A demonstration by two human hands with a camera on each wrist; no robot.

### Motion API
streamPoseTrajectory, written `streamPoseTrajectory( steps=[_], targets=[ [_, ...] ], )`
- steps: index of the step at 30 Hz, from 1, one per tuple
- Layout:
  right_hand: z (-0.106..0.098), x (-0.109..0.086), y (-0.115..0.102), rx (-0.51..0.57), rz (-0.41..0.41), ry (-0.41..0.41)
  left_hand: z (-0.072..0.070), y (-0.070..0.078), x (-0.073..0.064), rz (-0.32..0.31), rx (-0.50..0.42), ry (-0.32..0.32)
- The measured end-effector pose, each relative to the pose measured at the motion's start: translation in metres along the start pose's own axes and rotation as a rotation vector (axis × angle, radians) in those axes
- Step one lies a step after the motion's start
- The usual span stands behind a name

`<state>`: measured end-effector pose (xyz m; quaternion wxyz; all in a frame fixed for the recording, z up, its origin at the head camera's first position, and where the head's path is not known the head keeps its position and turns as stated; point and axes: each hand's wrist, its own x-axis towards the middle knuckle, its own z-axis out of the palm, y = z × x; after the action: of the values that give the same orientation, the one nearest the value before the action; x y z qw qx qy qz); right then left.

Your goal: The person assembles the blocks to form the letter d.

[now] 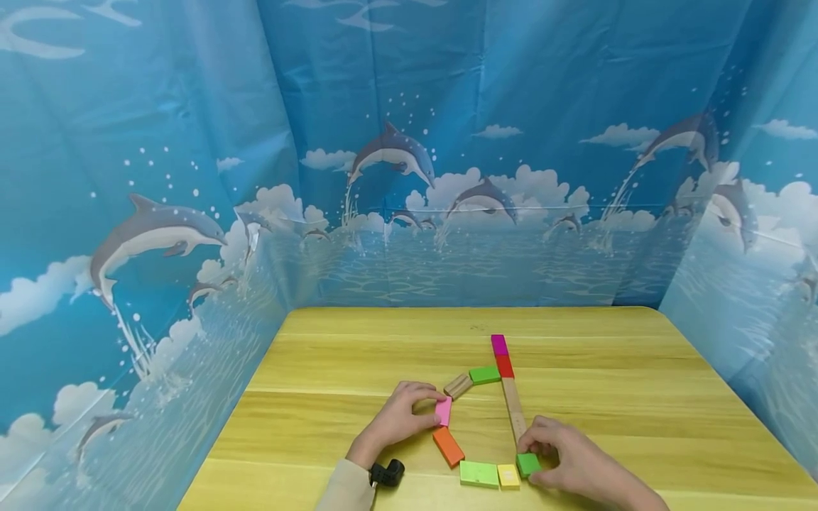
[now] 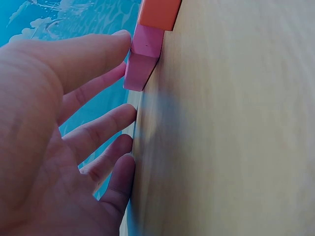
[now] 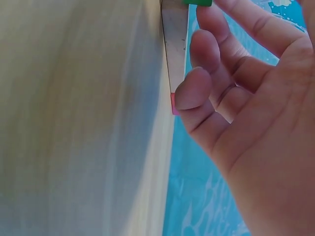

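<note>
My left hand (image 1: pixel 400 415) pinches a pink block (image 1: pixel 444 411) between thumb and index finger; the other fingers spread beside it, low over the table, in the left wrist view. With thumb and fingers my right hand (image 1: pixel 569 454) holds a small dark green block (image 1: pixel 527 465) at the lower right corner of a ring of blocks. Beside that block lies a yellow block (image 1: pixel 508 477), then a light green block (image 1: pixel 479 474) and an orange block (image 1: pixel 449 447). Above the pink block are a grooved wooden block (image 1: pixel 458 385) and a green block (image 1: pixel 484 375).
A straight row runs up the ring's right side: plain wooden pieces (image 1: pixel 513 404), a red block (image 1: pixel 504 366) and a magenta block (image 1: pixel 499 345) at the far end. Everything lies on a yellow wood-grain table (image 1: pixel 358 341). Blue dolphin-print curtains (image 1: pixel 447 262) surround its back and sides.
</note>
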<state>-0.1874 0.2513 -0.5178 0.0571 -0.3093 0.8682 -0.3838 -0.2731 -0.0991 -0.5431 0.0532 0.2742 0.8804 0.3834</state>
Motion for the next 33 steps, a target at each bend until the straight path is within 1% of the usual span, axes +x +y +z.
streamPoseTrajectory(
  steps=[3,8,13,23,28,33],
  targets=[
    [0.002,0.0,-0.001,-0.03,0.027,0.0,-0.001,0.001,0.0,0.007,-0.003,-0.004],
    [0.005,0.0,-0.004,-0.088,0.067,-0.002,0.0,0.002,0.0,0.002,-0.004,-0.008],
    [0.006,0.001,-0.006,-0.133,0.09,-0.01,-0.001,0.003,0.0,0.0,-0.008,-0.01],
    [0.011,0.008,-0.009,-0.184,0.059,0.009,-0.003,0.003,-0.001,0.009,0.006,0.005],
    [0.013,0.009,-0.009,-0.179,0.034,0.013,-0.003,0.003,-0.001,0.007,0.012,0.004],
    [0.013,0.009,-0.009,-0.158,0.029,0.0,-0.002,0.002,-0.001,0.007,0.007,0.002]
  ],
)
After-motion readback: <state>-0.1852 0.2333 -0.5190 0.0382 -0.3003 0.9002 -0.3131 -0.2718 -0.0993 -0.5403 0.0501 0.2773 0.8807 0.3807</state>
